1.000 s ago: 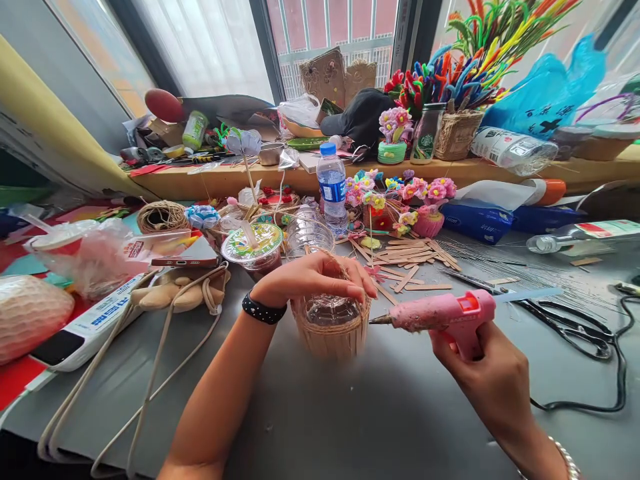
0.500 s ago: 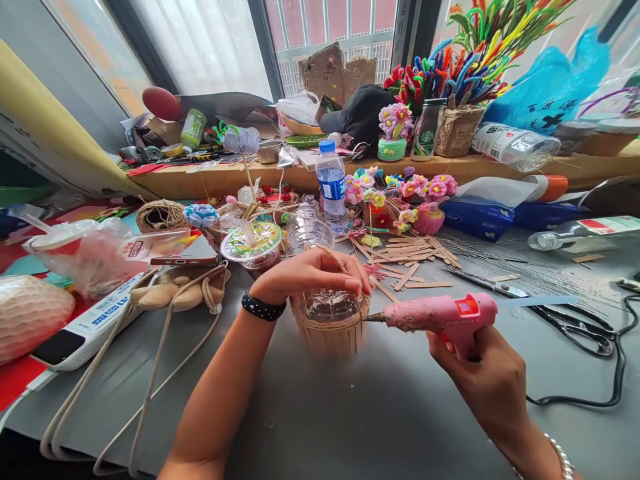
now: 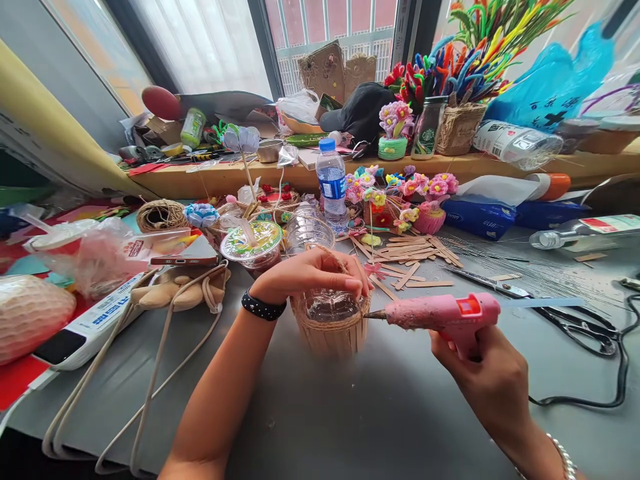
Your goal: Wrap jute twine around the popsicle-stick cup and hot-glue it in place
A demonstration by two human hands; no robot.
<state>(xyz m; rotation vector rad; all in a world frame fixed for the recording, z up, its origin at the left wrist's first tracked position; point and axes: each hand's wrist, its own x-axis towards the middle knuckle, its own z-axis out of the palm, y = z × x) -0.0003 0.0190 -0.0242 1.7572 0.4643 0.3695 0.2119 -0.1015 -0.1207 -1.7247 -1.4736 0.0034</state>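
A round container [image 3: 333,337] stands on the grey table, clad in upright wooden sticks around clear plastic. Jute twine [image 3: 327,325] runs around its rim. My left hand [image 3: 325,275] arches over the container's top, its fingers pinched on a strand of the twine at the far right of the rim; the fingertips are partly hidden. In my right hand [image 3: 487,373] is a pink glue gun [image 3: 435,312], gripped by its handle. Its metal nozzle points left and meets or nearly meets the twine at the rim's right side. A clear glue stick [image 3: 543,302] juts from its back.
Loose wooden sticks [image 3: 415,250] and scissors [image 3: 575,320] lie right of the container, near a black cord [image 3: 590,402]. Behind it stand a lidded cup [image 3: 253,243] and a water bottle [image 3: 331,187]. A twine roll [image 3: 161,217] and a corded bag [image 3: 177,290] are at left.
Hardly anything differs. The glue gun in my right hand has shifted very slightly to the right, while my left hand stays in place on the twine.
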